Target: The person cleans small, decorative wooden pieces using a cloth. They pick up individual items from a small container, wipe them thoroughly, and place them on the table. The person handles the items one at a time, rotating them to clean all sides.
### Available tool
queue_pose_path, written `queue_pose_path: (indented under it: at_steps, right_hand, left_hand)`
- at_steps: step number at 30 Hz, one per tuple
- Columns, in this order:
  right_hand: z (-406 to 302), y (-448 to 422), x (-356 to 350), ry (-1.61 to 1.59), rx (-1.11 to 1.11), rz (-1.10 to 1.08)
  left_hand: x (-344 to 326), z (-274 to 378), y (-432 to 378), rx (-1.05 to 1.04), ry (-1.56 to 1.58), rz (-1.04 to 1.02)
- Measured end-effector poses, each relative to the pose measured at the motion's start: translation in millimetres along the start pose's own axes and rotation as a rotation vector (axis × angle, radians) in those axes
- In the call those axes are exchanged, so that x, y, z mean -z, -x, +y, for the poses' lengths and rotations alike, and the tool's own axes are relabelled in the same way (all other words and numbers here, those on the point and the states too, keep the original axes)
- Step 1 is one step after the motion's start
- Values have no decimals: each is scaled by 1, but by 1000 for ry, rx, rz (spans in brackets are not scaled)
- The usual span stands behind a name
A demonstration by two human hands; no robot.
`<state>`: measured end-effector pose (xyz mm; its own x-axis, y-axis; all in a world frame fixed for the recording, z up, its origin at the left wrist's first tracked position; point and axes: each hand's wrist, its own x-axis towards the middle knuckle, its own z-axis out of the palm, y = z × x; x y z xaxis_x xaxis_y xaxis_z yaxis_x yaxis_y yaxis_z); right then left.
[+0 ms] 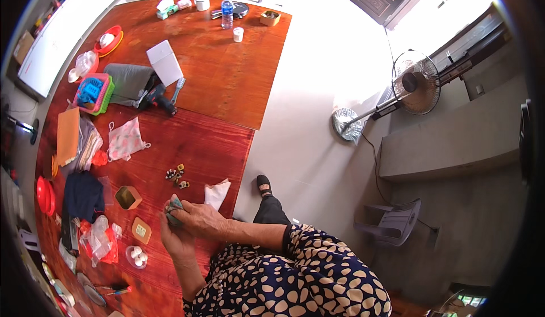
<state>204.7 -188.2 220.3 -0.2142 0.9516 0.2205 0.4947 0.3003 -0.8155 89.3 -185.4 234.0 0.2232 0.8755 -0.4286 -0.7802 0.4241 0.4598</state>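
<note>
My right hand pinches a small green piece of cloth or paper at the table's near edge. My left hand is cupped against its underside, and the fingers of both hands partly hide it. Just beyond my hands lies a cluster of small dark and yellow pieces, too small to identify. A folded white cloth rests by the table edge, beyond my right wrist. Left of my hands are an open angular tin, a tan lid with a label, and a clear bowl holding several white rounded things.
On the red wooden table are a patterned drawstring pouch, navy cloth, plastic bags, a cordless drill, a basket and a water bottle. A pedestal fan and plastic chair stand right.
</note>
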Motion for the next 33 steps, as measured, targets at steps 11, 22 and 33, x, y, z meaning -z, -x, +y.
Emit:
queue_pose_path:
  at_steps: [11,22,33]
  right_hand:
    - [61,-24,143,-145,-217,73]
    - [91,-57,216,-360,-105,-93]
    - [97,-75,205,-63,177,-253]
  left_hand:
    - [-91,-81,-79,-21,24,-10]
    - [-135,-101,-107,-204,102,23]
    - [-140,-80,-113,-296,54,64]
